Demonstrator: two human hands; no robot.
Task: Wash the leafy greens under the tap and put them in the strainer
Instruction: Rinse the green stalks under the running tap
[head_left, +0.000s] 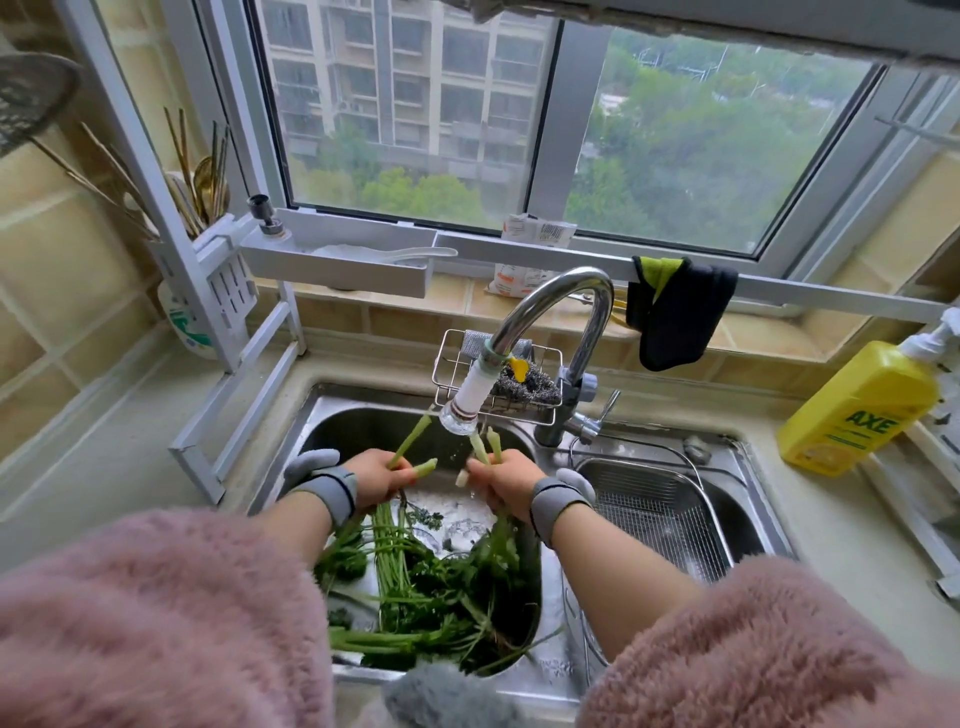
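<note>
Fingers of my left hand and right hand clamp celery stalks under the tap; wet stems could slip before reaching the strainer at three o'clock.

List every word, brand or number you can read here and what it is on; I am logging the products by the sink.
"AXE": on the yellow bottle at the right of the sink.
Packet on the window sill: barcode and print, too small to read.
Green print on the white container at left: unreadable.
</note>
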